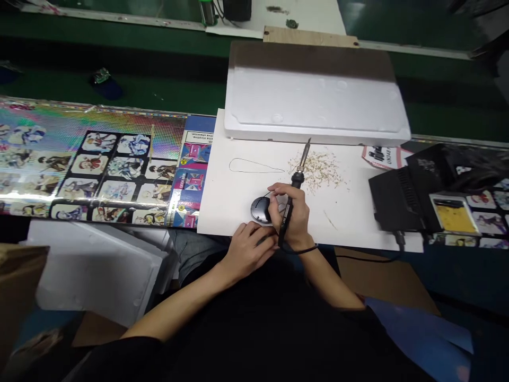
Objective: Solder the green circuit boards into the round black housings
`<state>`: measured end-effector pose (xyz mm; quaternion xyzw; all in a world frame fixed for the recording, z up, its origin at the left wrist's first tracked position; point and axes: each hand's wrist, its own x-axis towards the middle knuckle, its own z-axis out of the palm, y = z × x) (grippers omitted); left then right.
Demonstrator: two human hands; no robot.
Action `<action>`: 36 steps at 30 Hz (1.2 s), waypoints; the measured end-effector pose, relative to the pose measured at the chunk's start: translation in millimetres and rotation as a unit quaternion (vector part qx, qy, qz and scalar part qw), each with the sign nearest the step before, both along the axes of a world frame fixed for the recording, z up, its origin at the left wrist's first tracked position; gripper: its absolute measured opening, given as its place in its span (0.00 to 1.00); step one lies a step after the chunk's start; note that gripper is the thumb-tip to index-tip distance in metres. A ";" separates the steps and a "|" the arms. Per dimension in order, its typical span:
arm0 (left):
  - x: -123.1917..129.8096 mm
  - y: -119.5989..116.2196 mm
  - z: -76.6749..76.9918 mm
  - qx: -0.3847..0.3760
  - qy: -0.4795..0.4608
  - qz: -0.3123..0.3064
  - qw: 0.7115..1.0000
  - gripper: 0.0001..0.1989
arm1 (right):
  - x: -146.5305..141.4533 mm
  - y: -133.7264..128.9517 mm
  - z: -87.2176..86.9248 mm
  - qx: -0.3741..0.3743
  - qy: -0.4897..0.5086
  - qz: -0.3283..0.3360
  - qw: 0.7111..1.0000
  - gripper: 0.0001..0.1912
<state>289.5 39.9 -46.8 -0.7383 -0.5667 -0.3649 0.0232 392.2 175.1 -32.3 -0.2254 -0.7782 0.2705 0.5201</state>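
My right hand (293, 212) is closed around a soldering iron (297, 178), whose metal tip points up and away from me. Its thumb and fingertips also reach the edge of a round, glossy dark disc-shaped device (260, 209) with a silver rim. At the near side of that device, my left hand (254, 245) has its fingers curled against it; the fingertips are partly hidden. A thin wire loop (254, 165) lies on the white sheet (222, 217). Beyond the right hand, many small tan clippings (320, 171) are scattered around the iron's tip.
A white foam block (314, 101) stands behind the sheet. To the right are a black box with a cable (392, 199) and a tray with a yellow sponge (455, 215). Printed card sheets (115, 164) cover the left bench. A white foam box (95, 270) sits below at left.
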 end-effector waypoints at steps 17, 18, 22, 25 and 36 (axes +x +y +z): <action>14.4 20.1 57.1 -0.184 -0.771 -0.029 0.608 0.13 | 55.0 -33.2 39.3 0.003 0.027 0.101 0.995 0.36; 15.6 20.8 56.5 -0.185 -0.774 -0.031 0.604 0.13 | 53.7 -32.1 39.2 0.002 0.026 0.103 0.994 0.37; 16.0 20.2 58.9 -0.187 -0.767 -0.032 0.613 0.14 | 51.2 -29.4 36.6 0.009 0.023 0.092 0.995 0.39; 3.9 18.3 66.6 -0.233 -0.718 -0.049 0.654 0.13 | 52.1 -24.6 35.2 0.013 0.011 0.087 0.996 0.36; -58.1 54.3 55.3 -0.142 -0.300 0.074 0.940 0.09 | 56.7 -3.8 32.6 0.016 -0.067 0.085 0.994 0.33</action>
